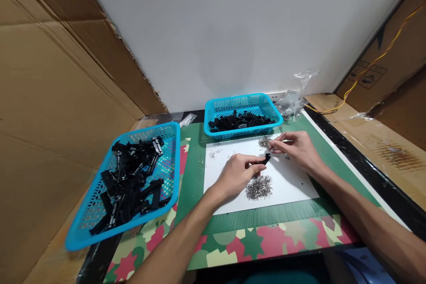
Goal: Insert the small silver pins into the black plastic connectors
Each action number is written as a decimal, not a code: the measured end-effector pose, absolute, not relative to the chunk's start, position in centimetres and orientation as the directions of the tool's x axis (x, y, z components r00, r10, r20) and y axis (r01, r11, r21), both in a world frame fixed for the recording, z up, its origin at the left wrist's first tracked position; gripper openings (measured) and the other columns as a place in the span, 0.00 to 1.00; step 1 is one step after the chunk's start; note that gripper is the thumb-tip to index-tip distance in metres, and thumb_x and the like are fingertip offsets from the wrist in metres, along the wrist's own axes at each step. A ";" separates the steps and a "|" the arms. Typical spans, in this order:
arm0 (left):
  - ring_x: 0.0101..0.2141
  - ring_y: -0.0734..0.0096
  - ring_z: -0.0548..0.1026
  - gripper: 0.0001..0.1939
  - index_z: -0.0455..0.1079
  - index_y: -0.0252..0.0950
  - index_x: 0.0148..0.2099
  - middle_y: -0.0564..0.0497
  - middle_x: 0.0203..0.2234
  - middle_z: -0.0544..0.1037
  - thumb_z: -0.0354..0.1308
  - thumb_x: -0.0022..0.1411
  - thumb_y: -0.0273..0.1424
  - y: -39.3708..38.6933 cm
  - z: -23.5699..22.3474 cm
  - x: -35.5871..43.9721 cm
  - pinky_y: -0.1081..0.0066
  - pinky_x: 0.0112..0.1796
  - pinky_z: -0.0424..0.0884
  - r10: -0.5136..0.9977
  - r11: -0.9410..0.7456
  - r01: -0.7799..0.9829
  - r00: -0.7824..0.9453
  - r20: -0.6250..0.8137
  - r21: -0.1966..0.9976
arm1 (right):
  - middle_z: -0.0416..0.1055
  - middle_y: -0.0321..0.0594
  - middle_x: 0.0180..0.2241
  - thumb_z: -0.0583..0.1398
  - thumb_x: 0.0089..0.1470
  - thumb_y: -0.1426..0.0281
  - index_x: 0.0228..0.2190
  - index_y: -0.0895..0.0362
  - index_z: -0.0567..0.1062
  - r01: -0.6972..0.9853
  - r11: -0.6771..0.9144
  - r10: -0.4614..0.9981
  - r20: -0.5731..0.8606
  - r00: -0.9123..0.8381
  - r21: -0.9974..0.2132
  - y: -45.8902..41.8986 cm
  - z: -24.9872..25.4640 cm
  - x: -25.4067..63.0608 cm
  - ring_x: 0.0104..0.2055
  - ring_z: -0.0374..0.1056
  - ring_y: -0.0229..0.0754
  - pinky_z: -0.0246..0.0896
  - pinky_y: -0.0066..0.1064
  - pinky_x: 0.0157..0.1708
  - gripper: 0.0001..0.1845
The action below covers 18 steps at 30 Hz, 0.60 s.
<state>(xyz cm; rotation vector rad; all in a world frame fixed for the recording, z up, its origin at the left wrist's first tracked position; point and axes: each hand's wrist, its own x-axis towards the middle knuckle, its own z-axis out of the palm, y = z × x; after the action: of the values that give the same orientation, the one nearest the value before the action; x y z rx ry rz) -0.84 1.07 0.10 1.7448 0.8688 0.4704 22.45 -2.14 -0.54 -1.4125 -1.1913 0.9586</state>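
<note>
My left hand (240,169) pinches a small black part (267,158), probably plastic, between thumb and fingers above a white sheet (226,204). Just up and to the right, my right hand (293,147) has its thumb and fingertips pressed together at the edge of a small pile of metal pieces (264,142). Anything between those fingertips is too small to make out. Below my left hand lies a larger heap of tiny silvery metal pieces (258,187). A few more loose metal bits (213,154) are scattered on the sheet's left side.
A blue basket (177,159) of long black parts (128,182) stands at the left. Behind the sheet is another blue basket (210,133) holding smaller black pieces (238,120). Clear plastic bags (291,102) and a yellow cable (349,94) lie at the back right. Cardboard (49,97) walls the left.
</note>
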 end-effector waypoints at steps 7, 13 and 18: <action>0.31 0.66 0.76 0.20 0.82 0.35 0.57 0.48 0.30 0.83 0.62 0.67 0.37 1.2 -0.1 -0.9 0.68 0.36 0.70 0.739 -0.168 0.330 0.666 -0.103 0.929 | 0.83 0.48 0.31 0.70 0.53 0.49 0.29 0.58 0.82 0.235 0.000 0.983 0.043 0.181 -0.972 -2.0 -1.6 22.1 0.32 0.78 0.47 0.75 0.37 0.34 0.23; 0.31 0.66 0.76 0.20 0.81 0.36 0.58 0.48 0.30 0.83 0.61 0.68 0.36 1.2 0.1 -1.0 0.68 0.36 0.69 0.733 -0.188 0.341 0.673 -0.099 0.921 | 0.83 0.48 0.31 0.69 0.54 0.50 0.28 0.58 0.81 0.266 -0.003 0.985 0.043 0.168 -0.964 -2.2 -0.8 21.9 0.30 0.78 0.46 0.73 0.37 0.34 0.22; 0.32 0.65 0.78 0.19 0.82 0.35 0.56 0.47 0.31 0.84 0.61 0.67 0.34 1.2 0.3 -0.9 0.67 0.38 0.70 0.728 -0.183 0.335 0.678 -0.101 0.924 | 0.82 0.47 0.28 0.68 0.54 0.52 0.27 0.58 0.82 0.335 0.016 0.980 0.082 0.183 -0.942 -2.3 -0.6 21.7 0.28 0.76 0.46 0.71 0.37 0.32 0.21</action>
<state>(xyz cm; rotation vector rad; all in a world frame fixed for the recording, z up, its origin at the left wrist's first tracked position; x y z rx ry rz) -0.91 1.24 0.27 1.7819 0.8491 0.4414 21.73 -2.26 -0.57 -1.4987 -1.3206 0.8457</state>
